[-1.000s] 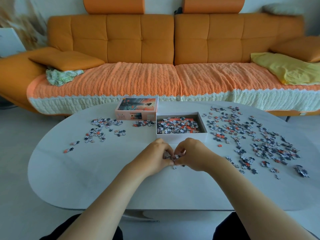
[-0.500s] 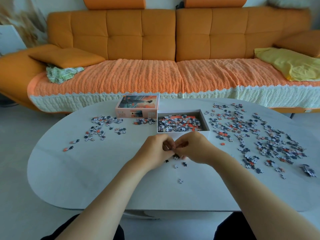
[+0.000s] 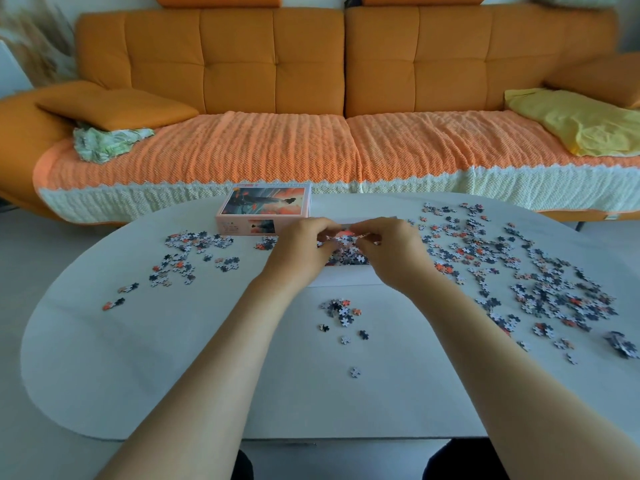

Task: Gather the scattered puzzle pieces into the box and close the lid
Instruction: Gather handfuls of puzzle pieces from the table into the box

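Left hand [image 3: 301,252] and right hand [image 3: 393,252] hung over the open box [image 3: 346,276] at frame centre, judged placed to drop pieces [image 3: 540,282] in. Fingers [image 3: 317,227] curled inward, tips nearly meeting; whether they gripped anything could not be told. Lid [image 3: 266,207] lay upper left of the box. Most pieces were scattered on the worktop [image 3: 173,358].

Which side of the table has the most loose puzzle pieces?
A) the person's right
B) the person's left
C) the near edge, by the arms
A: the widest scatter lies right of the open box; the left cluster is much smaller.
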A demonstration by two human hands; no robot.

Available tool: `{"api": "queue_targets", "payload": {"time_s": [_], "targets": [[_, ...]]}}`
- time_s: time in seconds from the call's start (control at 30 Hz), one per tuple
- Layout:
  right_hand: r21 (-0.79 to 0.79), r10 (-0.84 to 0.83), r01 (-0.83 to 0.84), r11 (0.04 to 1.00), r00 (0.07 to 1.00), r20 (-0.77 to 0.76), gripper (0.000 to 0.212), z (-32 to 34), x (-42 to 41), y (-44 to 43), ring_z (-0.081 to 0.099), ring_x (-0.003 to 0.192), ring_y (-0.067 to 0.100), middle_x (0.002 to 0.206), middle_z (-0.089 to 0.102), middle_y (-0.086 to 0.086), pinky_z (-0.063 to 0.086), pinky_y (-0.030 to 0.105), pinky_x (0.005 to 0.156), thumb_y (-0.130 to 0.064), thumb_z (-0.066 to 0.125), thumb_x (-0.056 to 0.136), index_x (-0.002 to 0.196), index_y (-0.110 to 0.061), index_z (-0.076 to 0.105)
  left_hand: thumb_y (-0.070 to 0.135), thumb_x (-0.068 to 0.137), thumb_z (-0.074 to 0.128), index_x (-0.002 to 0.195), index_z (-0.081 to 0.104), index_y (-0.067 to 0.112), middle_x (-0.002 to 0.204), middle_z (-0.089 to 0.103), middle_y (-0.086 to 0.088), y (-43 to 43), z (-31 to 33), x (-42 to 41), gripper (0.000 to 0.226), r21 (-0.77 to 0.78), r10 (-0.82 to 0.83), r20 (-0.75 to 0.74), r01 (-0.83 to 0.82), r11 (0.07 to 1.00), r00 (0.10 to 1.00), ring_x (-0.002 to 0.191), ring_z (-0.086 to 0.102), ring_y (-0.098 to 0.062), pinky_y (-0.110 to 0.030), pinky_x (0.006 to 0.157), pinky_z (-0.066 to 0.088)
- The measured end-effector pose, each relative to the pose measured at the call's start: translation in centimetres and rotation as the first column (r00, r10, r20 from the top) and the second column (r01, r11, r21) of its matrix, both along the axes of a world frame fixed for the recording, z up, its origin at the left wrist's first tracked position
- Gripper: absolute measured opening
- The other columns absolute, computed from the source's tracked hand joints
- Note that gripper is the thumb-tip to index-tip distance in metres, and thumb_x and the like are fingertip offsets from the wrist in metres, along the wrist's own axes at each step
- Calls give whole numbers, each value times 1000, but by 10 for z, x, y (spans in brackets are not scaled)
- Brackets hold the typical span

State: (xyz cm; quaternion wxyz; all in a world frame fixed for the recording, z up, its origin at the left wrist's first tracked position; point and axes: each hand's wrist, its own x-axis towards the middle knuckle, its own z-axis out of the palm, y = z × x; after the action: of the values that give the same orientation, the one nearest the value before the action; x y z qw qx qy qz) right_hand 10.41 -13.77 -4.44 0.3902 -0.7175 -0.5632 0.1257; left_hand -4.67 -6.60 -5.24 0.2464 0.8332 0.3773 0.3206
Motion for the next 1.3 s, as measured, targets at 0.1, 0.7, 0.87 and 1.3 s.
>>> {"api": "queue_targets", "payload": {"time_s": [0.1,0.7,0.87,1.3], "targets": [[44,54,-60,997,990,134,27,0,3,-5,54,75,1,98,68,-5,36,-2,61,-4,61,89,109,-19,73,11,88,67,111,72,20,101,69,7,1,-3,-7,25,79,-14,-41,18,997,999,90,59,-5,-18,81,45],[-494,367,-230,838,909,199,21,-7,-24,-40,59,82,12,92,67,-5,48,22,70,-29,76,80,100,-25,76,43,80,74,121,66,32,97,44,10,-46,-26,-44,43,-144,-222,-439,176,974,871,84,48,-7,-24,77,42],[-489,310,-202,849,939,149,11,-8,-28,-41,61,79,13,83,65,-7,47,15,61,-21,77,78,89,-20,76,28,81,75,97,74,25,88,53,8,-52,-26,-38,16,-109,-185,-354,156,982,917,79,54,-8,-22,73,45],[-71,81,-66,995,972,222,5,8,-1,-27,58,71,4,80,66,-13,49,21,64,-22,71,85,86,-25,73,17,86,69,83,66,19,83,59,8,-47,-22,-33,5,-163,-223,-359,174,971,906,67,57,-4,-21,65,47]]}}
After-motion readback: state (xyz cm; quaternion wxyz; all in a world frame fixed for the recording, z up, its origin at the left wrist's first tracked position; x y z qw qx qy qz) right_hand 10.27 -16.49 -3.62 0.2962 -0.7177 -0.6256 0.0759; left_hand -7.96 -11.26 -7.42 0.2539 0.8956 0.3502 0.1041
